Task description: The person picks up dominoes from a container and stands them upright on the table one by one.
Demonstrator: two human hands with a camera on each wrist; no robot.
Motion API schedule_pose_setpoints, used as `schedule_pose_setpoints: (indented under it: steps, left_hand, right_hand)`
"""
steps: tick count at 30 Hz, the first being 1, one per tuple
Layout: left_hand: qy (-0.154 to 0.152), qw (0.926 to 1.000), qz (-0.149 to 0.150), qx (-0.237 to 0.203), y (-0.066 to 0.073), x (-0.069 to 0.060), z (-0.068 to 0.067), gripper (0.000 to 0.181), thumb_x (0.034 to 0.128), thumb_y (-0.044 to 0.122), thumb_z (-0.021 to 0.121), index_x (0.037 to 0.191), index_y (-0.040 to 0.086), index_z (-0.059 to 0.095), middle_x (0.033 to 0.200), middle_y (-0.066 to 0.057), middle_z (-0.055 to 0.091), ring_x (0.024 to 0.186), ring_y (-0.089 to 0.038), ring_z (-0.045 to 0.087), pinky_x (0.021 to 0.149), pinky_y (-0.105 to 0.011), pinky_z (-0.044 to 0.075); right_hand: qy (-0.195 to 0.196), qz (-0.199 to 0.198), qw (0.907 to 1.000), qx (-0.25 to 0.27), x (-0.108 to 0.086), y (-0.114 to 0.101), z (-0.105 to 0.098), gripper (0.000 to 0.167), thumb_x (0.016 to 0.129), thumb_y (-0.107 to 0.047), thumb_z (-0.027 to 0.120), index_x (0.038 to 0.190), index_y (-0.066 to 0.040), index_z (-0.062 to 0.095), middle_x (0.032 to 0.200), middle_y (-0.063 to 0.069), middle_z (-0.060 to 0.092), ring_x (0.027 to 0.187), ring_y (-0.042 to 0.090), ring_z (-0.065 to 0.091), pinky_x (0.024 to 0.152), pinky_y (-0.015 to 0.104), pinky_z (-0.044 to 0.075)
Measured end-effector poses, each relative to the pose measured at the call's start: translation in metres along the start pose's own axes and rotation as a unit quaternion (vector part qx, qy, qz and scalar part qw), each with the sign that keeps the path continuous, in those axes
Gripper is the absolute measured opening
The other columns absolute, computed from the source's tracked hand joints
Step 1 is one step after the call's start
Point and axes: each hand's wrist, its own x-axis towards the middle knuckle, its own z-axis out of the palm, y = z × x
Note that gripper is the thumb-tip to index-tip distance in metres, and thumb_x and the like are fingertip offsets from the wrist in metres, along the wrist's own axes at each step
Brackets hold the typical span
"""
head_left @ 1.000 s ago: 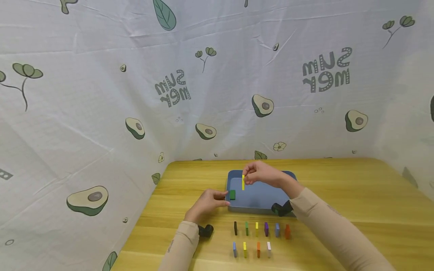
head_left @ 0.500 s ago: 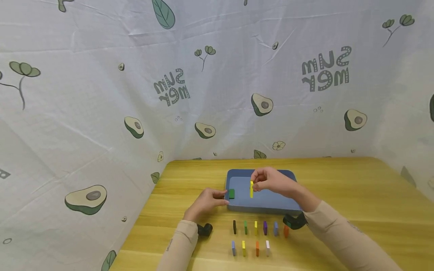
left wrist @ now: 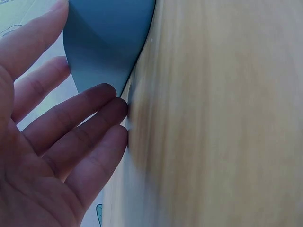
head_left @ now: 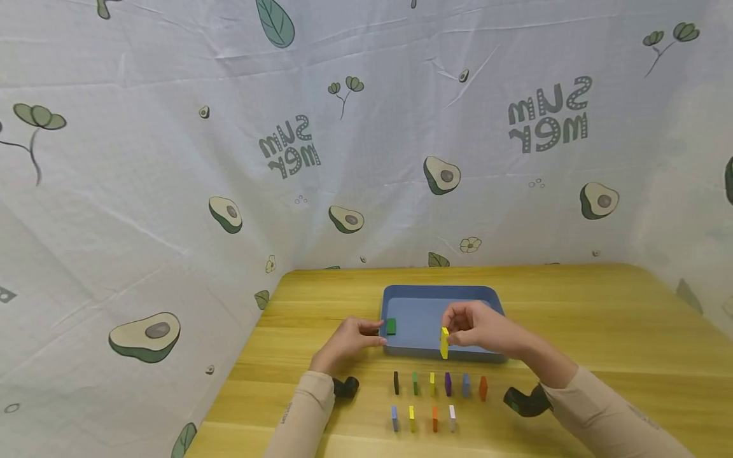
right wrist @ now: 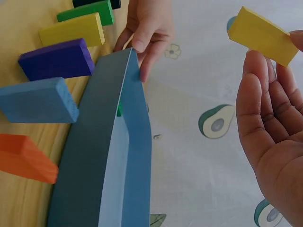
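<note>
My right hand (head_left: 483, 327) pinches a thin rectangular yellow block (head_left: 444, 343) between thumb and fingertips. It holds the block upright in the air, over the near edge of a blue tray (head_left: 435, 292). The right wrist view shows this yellow block (right wrist: 262, 35) with the curved fingers beneath it. At the tray's left end, my left hand (head_left: 346, 343) touches the wall with relaxed, spread fingers; the left wrist view shows the fingertips against the tray's outer side (left wrist: 109, 42). A green block (head_left: 391, 327) lies inside the tray near that left end.
Two rows of thin blocks stand on the wooden table (head_left: 572, 331) in front of the tray. The farther row runs from a black block (head_left: 396, 383) to an orange block (head_left: 483, 388); the nearer runs from a blue block (head_left: 394, 418) to a white block (head_left: 452, 418).
My right hand has carried the yellow block from above the tray's left part rightward and toward me, to its near edge. The left hand stays at the tray's left end.
</note>
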Motion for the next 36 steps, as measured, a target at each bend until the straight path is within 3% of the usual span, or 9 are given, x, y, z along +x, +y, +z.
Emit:
schedule_pose_setpoints:
  steps: [5,10,19,27,36]
  left_hand:
    - [-0.002,1.0000,-0.004,-0.006,0.001,-0.001,0.000,0.050,0.0895,0.036,0.076,0.134,0.017,0.065,0.138,-0.002,0.064,0.126,-0.022,0.062,0.105,-0.043,0.051]
    - [-0.003,1.0000,-0.002,-0.005,0.000,0.000,0.000,0.052,0.0886,0.038,0.076,0.135,0.017,0.065,0.137,-0.003,0.065,0.125,-0.023,0.062,0.104,-0.043,0.052]
    - [-0.006,1.0000,-0.006,-0.003,0.000,0.000,-0.001,0.051,0.0889,0.038,0.076,0.135,0.018,0.065,0.137,-0.002,0.065,0.126,-0.023,0.062,0.104,-0.043,0.052]
    - [-0.001,1.0000,-0.006,-0.001,0.000,0.001,-0.001,0.052,0.0885,0.039,0.076,0.136,0.020,0.064,0.136,-0.003,0.066,0.125,-0.023,0.062,0.104,-0.043,0.052]
    - [-0.005,1.0000,-0.008,-0.001,-0.002,0.001,0.000,0.052,0.0886,0.039,0.076,0.135,0.020,0.064,0.137,-0.002,0.065,0.126,-0.022,0.062,0.105,-0.042,0.051]
  right_hand:
    - [-0.018,-0.023,0.9991,0.029,-0.020,0.006,0.003,0.011,0.096,0.000,0.060,0.100,0.008,0.054,0.083,-0.004,0.056,0.073,0.002,0.052,0.059,0.030,0.049]
    - [-0.032,-0.009,0.9979,0.056,-0.037,0.014,0.007,0.012,0.096,0.001,0.059,0.102,0.010,0.053,0.085,-0.002,0.057,0.075,0.003,0.054,0.059,0.030,0.049]
    - [-0.060,-0.026,0.9922,0.106,-0.060,0.027,0.019,0.012,0.094,0.007,0.059,0.104,0.010,0.055,0.087,0.002,0.059,0.079,0.011,0.066,0.067,0.029,0.057]
    - [-0.044,-0.008,0.9950,0.089,-0.068,0.041,0.030,0.011,0.090,0.005,0.064,0.100,0.006,0.058,0.088,-0.006,0.059,0.078,-0.001,0.056,0.063,0.021,0.053]
    - [-0.022,-0.018,0.9987,0.043,-0.073,0.050,0.043,0.012,0.086,0.007,0.066,0.096,0.002,0.060,0.085,0.004,0.062,0.078,0.000,0.059,0.067,0.022,0.054]
